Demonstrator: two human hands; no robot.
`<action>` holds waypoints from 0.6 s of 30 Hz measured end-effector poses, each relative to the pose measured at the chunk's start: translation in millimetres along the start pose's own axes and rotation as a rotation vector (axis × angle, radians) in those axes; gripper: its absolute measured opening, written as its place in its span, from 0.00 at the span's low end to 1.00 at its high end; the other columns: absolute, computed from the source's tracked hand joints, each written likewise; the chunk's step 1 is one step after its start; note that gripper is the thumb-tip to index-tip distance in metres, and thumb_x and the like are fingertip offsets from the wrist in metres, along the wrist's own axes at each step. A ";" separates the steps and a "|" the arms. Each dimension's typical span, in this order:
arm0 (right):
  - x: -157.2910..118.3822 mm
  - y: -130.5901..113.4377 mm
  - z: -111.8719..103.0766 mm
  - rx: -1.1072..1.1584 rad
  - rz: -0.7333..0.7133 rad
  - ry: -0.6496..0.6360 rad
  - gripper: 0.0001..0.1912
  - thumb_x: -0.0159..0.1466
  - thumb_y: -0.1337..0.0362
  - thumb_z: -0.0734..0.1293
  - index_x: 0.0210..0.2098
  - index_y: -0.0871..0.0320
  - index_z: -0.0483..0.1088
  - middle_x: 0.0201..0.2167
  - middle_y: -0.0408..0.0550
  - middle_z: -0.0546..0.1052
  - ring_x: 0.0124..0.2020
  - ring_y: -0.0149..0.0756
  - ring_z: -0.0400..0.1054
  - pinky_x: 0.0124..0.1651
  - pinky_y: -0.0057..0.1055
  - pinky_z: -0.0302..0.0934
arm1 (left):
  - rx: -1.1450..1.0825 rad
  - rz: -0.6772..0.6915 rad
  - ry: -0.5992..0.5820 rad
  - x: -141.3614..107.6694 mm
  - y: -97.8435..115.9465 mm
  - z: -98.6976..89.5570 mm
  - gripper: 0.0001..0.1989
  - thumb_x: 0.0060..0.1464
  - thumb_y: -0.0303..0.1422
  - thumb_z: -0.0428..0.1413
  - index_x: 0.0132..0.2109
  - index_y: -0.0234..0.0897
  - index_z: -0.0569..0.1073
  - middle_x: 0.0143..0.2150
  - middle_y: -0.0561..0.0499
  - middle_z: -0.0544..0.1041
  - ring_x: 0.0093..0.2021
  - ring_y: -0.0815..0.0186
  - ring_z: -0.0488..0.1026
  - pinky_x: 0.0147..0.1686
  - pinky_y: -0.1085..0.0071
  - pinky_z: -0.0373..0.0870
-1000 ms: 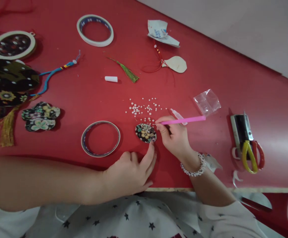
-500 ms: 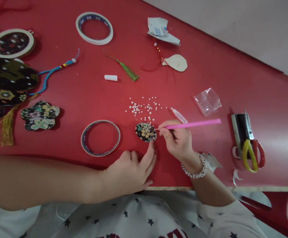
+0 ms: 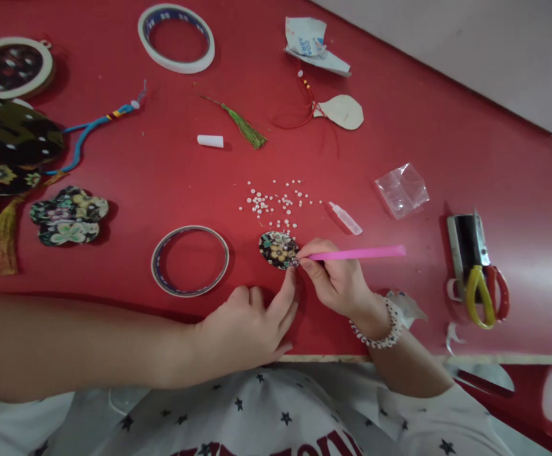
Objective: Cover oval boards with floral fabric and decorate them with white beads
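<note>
My right hand (image 3: 337,275) is closed on a pink stick (image 3: 361,253), whose tip meets the right edge of a small oval floral piece (image 3: 276,249). With its index fingertip my left hand (image 3: 247,326) touches the lower edge of that piece; its other fingers are spread a little and hold nothing. Small white beads (image 3: 261,202) lie scattered just above the oval. A small clear tube (image 3: 345,218) rests to the right of the beads.
Two tape rolls (image 3: 190,261) are on the left half of the red table (image 3: 162,183). Yellow-and-red scissors (image 3: 487,294) lie at right, near a clear bag (image 3: 402,190). A green tassel (image 3: 245,125), white cap (image 3: 210,140) and flower-shaped piece (image 3: 69,216) are also there.
The pink stick's tip has shifted down along the oval's right edge, with my right hand lower. My left hand stays at the oval. The whole view has shifted slightly.
</note>
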State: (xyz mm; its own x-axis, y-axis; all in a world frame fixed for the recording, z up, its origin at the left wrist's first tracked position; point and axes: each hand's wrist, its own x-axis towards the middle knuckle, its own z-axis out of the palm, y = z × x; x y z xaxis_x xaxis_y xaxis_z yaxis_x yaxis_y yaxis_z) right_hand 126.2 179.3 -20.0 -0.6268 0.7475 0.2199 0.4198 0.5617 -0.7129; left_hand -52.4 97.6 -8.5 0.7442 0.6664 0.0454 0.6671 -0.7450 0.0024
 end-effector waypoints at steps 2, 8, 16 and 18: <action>0.1 0.0 0.1 -0.002 0.003 0.002 0.04 0.65 0.69 0.59 0.37 0.57 0.64 0.30 0.45 0.73 0.32 0.31 0.70 0.35 0.27 0.66 | 0.001 -0.002 0.003 0.0 0.1 0.2 0.26 0.60 0.43 0.39 0.54 0.30 0.68 0.58 0.29 0.65 0.21 0.66 0.68 0.18 0.68 0.55; -0.7 -0.3 1.2 -0.041 0.003 -0.034 0.05 0.65 0.69 0.58 0.38 0.56 0.64 0.30 0.45 0.73 0.32 0.32 0.70 0.33 0.28 0.66 | 0.008 0.000 0.025 0.2 -0.8 1.4 0.26 0.60 0.43 0.39 0.53 0.30 0.69 0.58 0.30 0.66 0.20 0.67 0.68 0.17 0.69 0.55; 1.1 -2.2 -0.4 -0.012 0.024 0.073 0.05 0.65 0.68 0.58 0.37 0.57 0.65 0.30 0.46 0.74 0.32 0.32 0.70 0.34 0.28 0.66 | 0.003 -0.005 -0.001 0.8 0.3 2.2 0.27 0.60 0.45 0.40 0.55 0.30 0.67 0.58 0.30 0.66 0.21 0.65 0.69 0.18 0.67 0.56; 1.2 -2.9 -1.2 -0.018 0.019 0.089 0.05 0.64 0.68 0.59 0.37 0.57 0.66 0.30 0.46 0.74 0.32 0.32 0.70 0.34 0.28 0.66 | 0.001 0.001 -0.006 0.8 -0.2 1.7 0.27 0.60 0.45 0.40 0.56 0.30 0.67 0.57 0.30 0.66 0.21 0.65 0.69 0.18 0.68 0.56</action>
State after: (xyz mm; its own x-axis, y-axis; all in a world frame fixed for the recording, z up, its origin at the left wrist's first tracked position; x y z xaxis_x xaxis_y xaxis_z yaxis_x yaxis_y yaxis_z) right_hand 125.0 179.0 -16.9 -0.5580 0.7864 0.2649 0.4434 0.5525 -0.7058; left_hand -51.8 98.4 -10.1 0.7453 0.6655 0.0394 0.6660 -0.7459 0.0015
